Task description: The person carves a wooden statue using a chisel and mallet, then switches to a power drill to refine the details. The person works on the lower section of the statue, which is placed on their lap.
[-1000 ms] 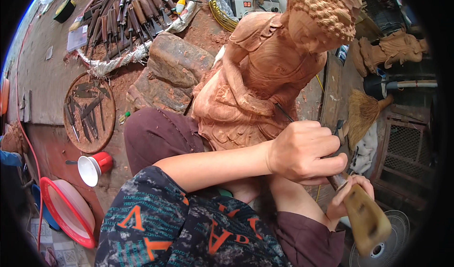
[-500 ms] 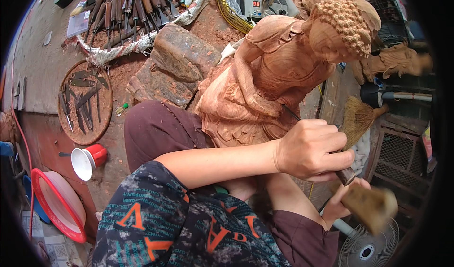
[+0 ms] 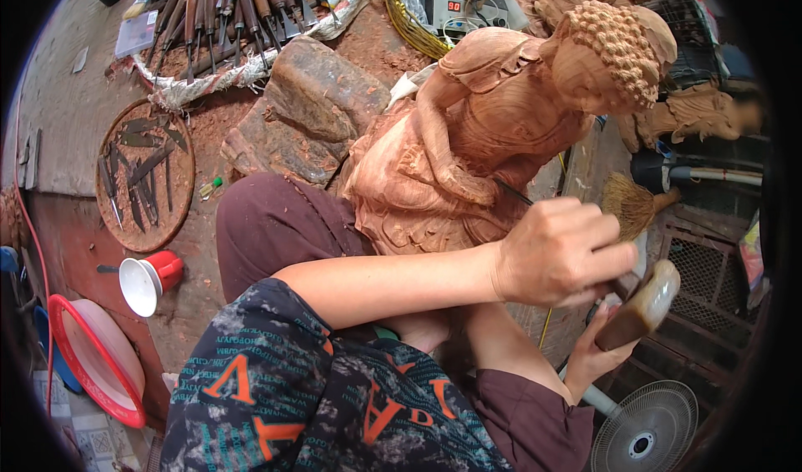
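My left hand [image 3: 560,251] is closed around a chisel [image 3: 511,190]. Its dark blade reaches to the lap of a carved wooden seated figure [image 3: 501,96], below the figure's resting hand. The chisel's handle end sticks out past my fist on the right. There my right hand [image 3: 597,351] grips a wooden mallet [image 3: 643,309], its pale worn face up against or very near the handle end. I cannot tell whether they touch. The figure leans to the right, with tight curls on its head, and stands just beyond my bent knee. My left fist hides most of the chisel.
Many chisels [image 3: 251,12] lie in a heap at the far left. A round tray [image 3: 117,234] holds thin blades. Nearby are a red-and-white cup [image 3: 140,288], a red-rimmed basin [image 3: 63,322], a wood block [image 3: 309,96], a straw broom [image 3: 626,205] and a fan [image 3: 642,445].
The mallet has swung up and left from lower right toward the chisel's handle end. My left hand and the chisel stay nearly in place; the whole view has shifted slightly.
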